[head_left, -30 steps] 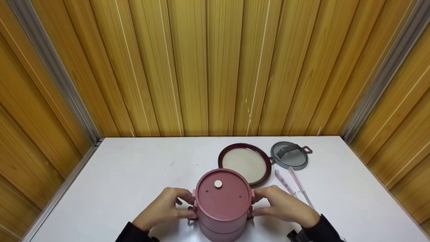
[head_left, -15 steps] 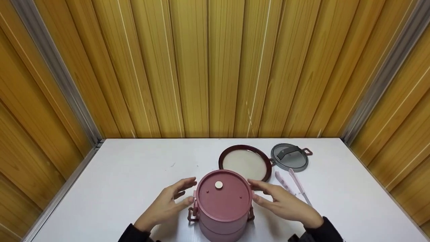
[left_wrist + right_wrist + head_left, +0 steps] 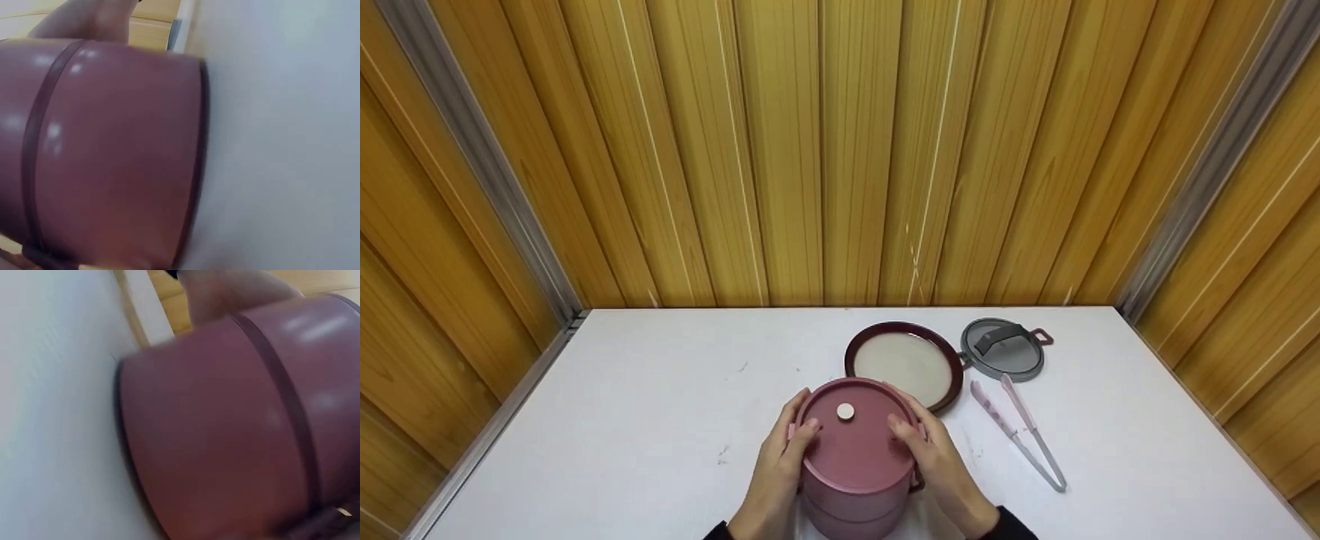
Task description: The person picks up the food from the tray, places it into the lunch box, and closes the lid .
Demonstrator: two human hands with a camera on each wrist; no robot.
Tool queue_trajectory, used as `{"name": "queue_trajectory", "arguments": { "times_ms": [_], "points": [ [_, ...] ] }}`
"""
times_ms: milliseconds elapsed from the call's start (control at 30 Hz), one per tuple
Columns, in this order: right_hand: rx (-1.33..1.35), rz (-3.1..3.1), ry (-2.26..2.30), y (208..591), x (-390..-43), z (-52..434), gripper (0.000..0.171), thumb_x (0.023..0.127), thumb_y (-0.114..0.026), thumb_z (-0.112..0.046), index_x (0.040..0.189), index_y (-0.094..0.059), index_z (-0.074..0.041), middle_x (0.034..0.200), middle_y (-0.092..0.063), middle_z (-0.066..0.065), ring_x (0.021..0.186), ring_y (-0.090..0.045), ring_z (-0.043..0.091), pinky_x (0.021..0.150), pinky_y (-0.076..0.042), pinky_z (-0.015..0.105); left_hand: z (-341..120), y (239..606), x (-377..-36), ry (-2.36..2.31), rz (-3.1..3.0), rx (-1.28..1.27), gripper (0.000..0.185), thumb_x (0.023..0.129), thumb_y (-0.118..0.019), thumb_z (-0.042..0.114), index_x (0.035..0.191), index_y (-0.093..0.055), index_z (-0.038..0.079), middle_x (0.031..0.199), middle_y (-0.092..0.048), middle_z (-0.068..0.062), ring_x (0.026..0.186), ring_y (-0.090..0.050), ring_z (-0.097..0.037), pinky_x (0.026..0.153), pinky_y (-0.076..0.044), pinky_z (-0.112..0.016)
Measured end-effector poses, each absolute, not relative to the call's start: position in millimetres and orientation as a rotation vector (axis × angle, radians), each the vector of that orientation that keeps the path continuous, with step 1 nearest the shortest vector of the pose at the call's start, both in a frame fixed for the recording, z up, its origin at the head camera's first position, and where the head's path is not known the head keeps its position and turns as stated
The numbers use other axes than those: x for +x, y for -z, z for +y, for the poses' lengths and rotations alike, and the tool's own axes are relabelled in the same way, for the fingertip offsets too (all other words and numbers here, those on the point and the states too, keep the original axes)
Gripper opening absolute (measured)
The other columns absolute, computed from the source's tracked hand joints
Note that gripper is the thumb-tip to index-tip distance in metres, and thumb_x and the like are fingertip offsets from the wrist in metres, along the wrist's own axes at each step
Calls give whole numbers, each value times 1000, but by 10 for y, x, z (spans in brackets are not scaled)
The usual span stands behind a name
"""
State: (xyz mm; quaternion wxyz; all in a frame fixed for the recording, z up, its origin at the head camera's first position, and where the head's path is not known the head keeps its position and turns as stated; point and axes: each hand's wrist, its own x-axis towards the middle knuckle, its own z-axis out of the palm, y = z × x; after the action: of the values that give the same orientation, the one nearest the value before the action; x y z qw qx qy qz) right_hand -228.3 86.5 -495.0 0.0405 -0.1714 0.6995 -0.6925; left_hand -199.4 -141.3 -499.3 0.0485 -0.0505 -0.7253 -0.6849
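Observation:
A dusty-pink cylindrical lunch box (image 3: 856, 510) stands upright on the table at the bottom middle of the head view. Its round pink lid (image 3: 859, 457) has a small white knob (image 3: 846, 411). My left hand (image 3: 774, 466) grips the left side of the lid, thumb on top and fingers round the rim. On the opposite side, my right hand (image 3: 949, 472) holds it the same way. Both hands hide most of the side clips; a dark handle (image 3: 917, 478) shows under the right hand. The wrist views show the box's wall (image 3: 118, 152) and its dark band (image 3: 287, 394) up close.
Behind the box lies a cream plate with a dark red rim (image 3: 851, 358). A grey lid with a strap handle (image 3: 1011, 352) sits to its right. Pink-tipped tongs (image 3: 1024, 435) lie right of my right hand. Wood-patterned panels (image 3: 840, 150) enclose the white table (image 3: 660, 390).
Both hands have left the side clips and handles, opened apart, then moved in onto the lid, thumbs on top. The lunch box has stayed in place. The tongs are now fully visible.

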Motion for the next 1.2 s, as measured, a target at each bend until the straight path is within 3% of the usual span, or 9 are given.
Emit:
{"name": "queue_trajectory", "arguments": {
  "times_ms": [133,367,500,700,900,1067,1133,1200],
  "points": [
    [-493,2101,2188,4993,-2271,816,64,111,-49,-23,165,-31,7,169,-41,25,159,-35,31,117,-33,9,-1363,5055,-2015,2077,-2157,-161,64,111,-45,37,166,-37,5,172,-39,-18,165,-28,-36,134,-18,-55],
    [-504,2062,2246,5055,-2257,797,62,108,-44,-20,163,-35,7,158,-53,25,139,-55,5,116,-39,15,-1311,5152,-2064,2078,-2089,-184,62,107,-40,30,164,-41,6,171,-43,-14,164,-31,-32,121,-24,-11],
    [-500,2060,2281,5068,-2244,774,59,107,-43,-17,160,-40,6,153,-57,24,136,-57,8,115,-41,17,-1285,5160,-2067,2098,-2055,-203,62,106,-37,27,164,-40,3,169,-44,-17,163,-33,-33,122,-27,-15],
    [-511,2055,2316,5095,-2240,735,60,105,-41,-15,160,-39,9,151,-57,25,134,-57,6,115,-41,17,-1271,5154,-2037,2105,-2036,-223,65,106,-34,26,164,-36,-5,168,-43,-24,162,-34,-40,131,-27,-41],
    [-449,2048,2323,5105,-2227,724,64,105,-40,-17,163,-32,9,161,-49,26,146,-49,11,116,-37,14,-1267,5164,-2034,2106,-2012,-230,64,105,-33,22,162,-37,-6,167,-45,-24,162,-35,-38,121,-28,-14],
    [-371,2065,2324,5104,-2196,707,68,105,-38,-17,165,-24,12,168,-38,29,159,-32,31,115,-33,10,-1266,5178,-2034,2114,-1990,-244,62,106,-32,22,161,-38,-7,165,-47,-24,160,-37,-38,118,-30,-11],
    [-334,2061,2323,5104,-2186,699,69,105,-39,-18,166,-22,11,170,-35,29,160,-28,34,119,-31,16,-1264,5181,-2032,2114,-1987,-243,62,107,-32,23,161,-39,-7,164,-48,-23,160,-38,-37,118,-30,-11],
    [-309,2053,2327,5103,-2181,691,70,106,-38,-19,166,-20,10,172,-32,29,162,-25,36,128,-27,29,-1261,5186,-2032,2114,-1981,-246,62,107,-32,23,161,-40,-7,164,-48,-23,160,-38,-37,119,-30,-12]
  ]
}}
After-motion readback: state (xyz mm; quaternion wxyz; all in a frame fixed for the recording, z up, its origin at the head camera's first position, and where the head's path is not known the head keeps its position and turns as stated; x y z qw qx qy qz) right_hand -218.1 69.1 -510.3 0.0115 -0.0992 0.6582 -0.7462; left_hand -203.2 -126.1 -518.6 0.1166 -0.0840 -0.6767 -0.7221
